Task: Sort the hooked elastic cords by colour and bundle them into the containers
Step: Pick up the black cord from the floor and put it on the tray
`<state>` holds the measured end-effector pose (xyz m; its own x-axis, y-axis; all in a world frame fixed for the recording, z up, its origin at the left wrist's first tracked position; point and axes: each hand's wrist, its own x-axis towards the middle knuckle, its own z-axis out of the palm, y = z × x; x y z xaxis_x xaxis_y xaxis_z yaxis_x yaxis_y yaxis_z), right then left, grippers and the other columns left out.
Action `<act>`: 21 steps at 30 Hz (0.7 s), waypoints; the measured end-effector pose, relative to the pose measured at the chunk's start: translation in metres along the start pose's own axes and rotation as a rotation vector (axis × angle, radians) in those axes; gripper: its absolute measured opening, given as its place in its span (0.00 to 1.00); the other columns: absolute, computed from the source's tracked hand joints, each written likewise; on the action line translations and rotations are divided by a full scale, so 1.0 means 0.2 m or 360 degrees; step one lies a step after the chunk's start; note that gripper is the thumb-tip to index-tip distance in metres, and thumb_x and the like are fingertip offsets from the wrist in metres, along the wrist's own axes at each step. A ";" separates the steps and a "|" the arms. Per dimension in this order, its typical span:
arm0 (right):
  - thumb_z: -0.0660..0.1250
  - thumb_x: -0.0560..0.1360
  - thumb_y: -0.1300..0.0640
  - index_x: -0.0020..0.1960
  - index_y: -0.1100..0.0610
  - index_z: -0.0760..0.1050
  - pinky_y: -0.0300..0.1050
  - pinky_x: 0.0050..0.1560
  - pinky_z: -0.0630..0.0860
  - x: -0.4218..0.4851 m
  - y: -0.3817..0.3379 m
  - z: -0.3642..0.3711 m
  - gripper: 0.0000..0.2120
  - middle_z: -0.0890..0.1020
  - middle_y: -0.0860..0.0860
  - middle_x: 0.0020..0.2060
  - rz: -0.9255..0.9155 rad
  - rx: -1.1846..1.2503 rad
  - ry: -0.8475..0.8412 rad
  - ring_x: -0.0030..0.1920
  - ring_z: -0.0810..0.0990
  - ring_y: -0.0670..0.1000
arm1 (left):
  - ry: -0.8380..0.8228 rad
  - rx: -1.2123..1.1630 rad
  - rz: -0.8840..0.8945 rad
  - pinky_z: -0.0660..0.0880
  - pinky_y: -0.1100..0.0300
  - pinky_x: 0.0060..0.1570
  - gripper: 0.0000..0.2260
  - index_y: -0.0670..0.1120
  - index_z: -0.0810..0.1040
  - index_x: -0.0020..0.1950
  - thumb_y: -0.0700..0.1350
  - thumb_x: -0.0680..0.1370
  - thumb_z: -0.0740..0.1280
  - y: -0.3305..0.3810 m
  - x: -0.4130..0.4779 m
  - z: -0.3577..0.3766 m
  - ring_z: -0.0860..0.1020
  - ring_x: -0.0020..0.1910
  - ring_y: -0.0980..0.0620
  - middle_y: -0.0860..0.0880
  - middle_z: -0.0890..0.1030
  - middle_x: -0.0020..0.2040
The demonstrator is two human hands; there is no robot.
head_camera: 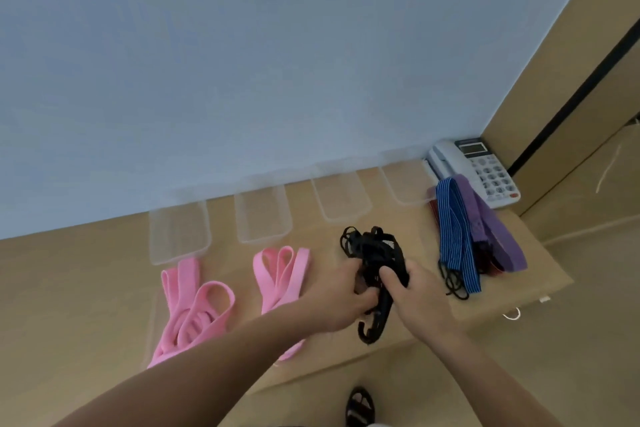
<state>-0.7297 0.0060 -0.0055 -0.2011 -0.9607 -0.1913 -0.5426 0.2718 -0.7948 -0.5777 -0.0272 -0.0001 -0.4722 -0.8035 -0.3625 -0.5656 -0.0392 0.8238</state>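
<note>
- Two hands carry the black cord bundle [375, 253] just above the bench [311, 236], in front of the third clear container [341, 198] from the left. The left hand [341, 298] and right hand [415, 291] both have their fingers [393, 277] curled tight round its middle.
- I judge the bundle light, soft and springy (elastic wants to uncoil), so a loose hold would let loops spill.
- The hooks [372, 326] dangling below the hands look rigid and apt to snag. I would keep hold of the gathered middle and tuck the hooks in last.
- The pink bands [194, 308] and blue striped cords [453, 239] lie flat on the bench and look just as limp.
- The hands cover the bundle's core, so I cannot count its cords or tell whether it is tied.
- Something red [491, 270] lies under the blue striped cords and the purple cords [485, 225], mostly covered.
- The containers are clear and faint against the bench. Their rims are hard to trace, and I cannot tell whether any holds something.
</note>
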 end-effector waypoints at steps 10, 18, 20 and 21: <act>0.62 0.78 0.45 0.52 0.51 0.73 0.48 0.45 0.80 0.42 0.22 -0.02 0.11 0.79 0.46 0.42 -0.0036 -0.0548 -0.0386 0.43 0.79 0.48 | 0.0108 0.0329 -0.0330 0.78 0.56 0.45 0.21 0.47 0.64 0.73 0.43 0.79 0.59 0.01 0.30 0.06 0.79 0.45 0.50 0.48 0.80 0.53; 0.68 0.75 0.52 0.76 0.55 0.56 0.50 0.70 0.68 0.40 0.25 0.01 0.34 0.63 0.52 0.72 -0.0234 -0.0508 -0.0101 0.72 0.63 0.53 | 0.0145 0.0410 -0.0372 0.76 0.56 0.57 0.25 0.49 0.62 0.75 0.44 0.78 0.62 -0.02 0.34 0.06 0.76 0.55 0.51 0.48 0.73 0.64; 0.65 0.77 0.50 0.76 0.54 0.60 0.46 0.71 0.66 0.38 0.27 0.02 0.30 0.62 0.51 0.73 -0.0402 -0.0731 -0.0144 0.72 0.61 0.52 | 0.0151 0.0435 -0.0393 0.75 0.58 0.56 0.25 0.49 0.62 0.76 0.45 0.79 0.62 -0.03 0.33 0.06 0.76 0.56 0.50 0.48 0.72 0.65; 0.63 0.78 0.49 0.75 0.54 0.62 0.45 0.72 0.65 0.38 0.28 0.03 0.27 0.63 0.50 0.73 -0.0464 -0.0845 -0.0202 0.73 0.61 0.51 | 0.0151 0.0448 -0.0402 0.74 0.59 0.56 0.24 0.48 0.63 0.75 0.45 0.79 0.61 -0.03 0.32 0.06 0.76 0.56 0.50 0.48 0.72 0.65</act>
<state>-0.7703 -0.0525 -0.0674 0.0973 -0.9900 -0.1024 -0.8989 -0.0433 -0.4360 -0.6118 -0.0714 -0.0332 -0.2370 -0.8413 -0.4858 -0.8256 -0.0892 0.5572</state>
